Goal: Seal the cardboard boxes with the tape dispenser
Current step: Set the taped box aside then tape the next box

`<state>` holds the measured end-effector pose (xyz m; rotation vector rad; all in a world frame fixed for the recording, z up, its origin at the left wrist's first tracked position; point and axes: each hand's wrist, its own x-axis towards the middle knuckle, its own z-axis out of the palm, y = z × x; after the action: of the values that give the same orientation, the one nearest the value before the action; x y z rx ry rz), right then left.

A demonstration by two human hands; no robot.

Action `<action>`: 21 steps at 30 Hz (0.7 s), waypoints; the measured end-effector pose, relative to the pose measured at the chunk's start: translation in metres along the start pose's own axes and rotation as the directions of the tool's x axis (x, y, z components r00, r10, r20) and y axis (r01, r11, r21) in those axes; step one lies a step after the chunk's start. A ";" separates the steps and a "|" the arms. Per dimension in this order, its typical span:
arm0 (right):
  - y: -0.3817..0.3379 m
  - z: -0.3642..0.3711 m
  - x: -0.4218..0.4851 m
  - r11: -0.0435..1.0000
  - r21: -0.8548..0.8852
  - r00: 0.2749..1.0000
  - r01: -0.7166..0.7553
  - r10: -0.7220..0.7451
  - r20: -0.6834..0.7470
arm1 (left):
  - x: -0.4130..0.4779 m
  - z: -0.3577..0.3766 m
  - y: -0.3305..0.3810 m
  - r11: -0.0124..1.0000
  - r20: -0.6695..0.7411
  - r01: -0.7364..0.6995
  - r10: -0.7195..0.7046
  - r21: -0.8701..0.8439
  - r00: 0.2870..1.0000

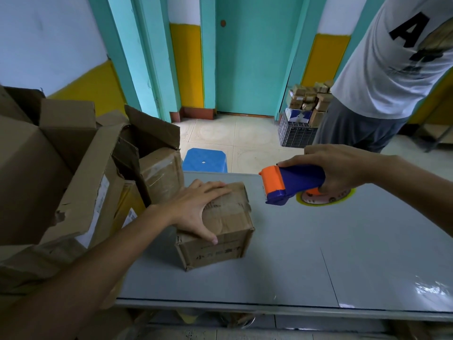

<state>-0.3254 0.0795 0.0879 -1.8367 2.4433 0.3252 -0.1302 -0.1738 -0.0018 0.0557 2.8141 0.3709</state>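
Note:
A small worn cardboard box [221, 238] sits on the grey table [318, 261], its top flaps closed and crossed by old tape. My left hand [196, 212] lies flat on the box's top, fingers spread, thumb over the near edge. A blue and orange tape dispenser [289, 184] is held in my right hand [343, 168] a little above the table, to the right of the box and apart from it, its orange roller end pointing left toward the box.
Large open cardboard boxes [73, 168] crowd the left side, touching the table. A blue stool [204, 159] stands beyond the far edge. A person in a white shirt [392, 69] stands at the back right, next to a black crate [296, 133] of small parcels.

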 end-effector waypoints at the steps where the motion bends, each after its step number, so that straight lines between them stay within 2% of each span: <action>1: 0.001 0.004 0.000 1.000 -0.011 1.000 0.000 0.000 -0.002 | -0.001 0.004 0.000 1.000 -0.014 0.001 -0.001 0.000 1.000; 4: 0.003 0.020 0.001 1.000 0.001 1.000 0.007 -0.007 -0.027 | -0.003 0.014 -0.001 1.000 -0.057 0.021 -0.022 -0.022 0.998; 11: 0.005 0.070 0.000 0.979 0.203 0.999 -0.034 0.041 -0.031 | -0.002 0.027 -0.011 0.998 -0.123 0.058 -0.054 0.029 0.991; 16: 0.001 0.106 -0.003 0.883 0.463 0.995 -0.069 0.092 -0.027 | -0.001 0.028 -0.011 0.997 -0.130 0.063 -0.056 0.054 0.990; 21: -0.012 0.136 0.004 0.814 0.576 0.997 -0.075 0.078 0.019 | -0.001 0.027 -0.010 0.997 -0.132 0.063 -0.056 0.052 0.990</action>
<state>-0.3253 0.1006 -0.0472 -1.4678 2.2635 -0.3891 -0.1211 -0.1769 -0.0294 -0.0415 2.9471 0.2919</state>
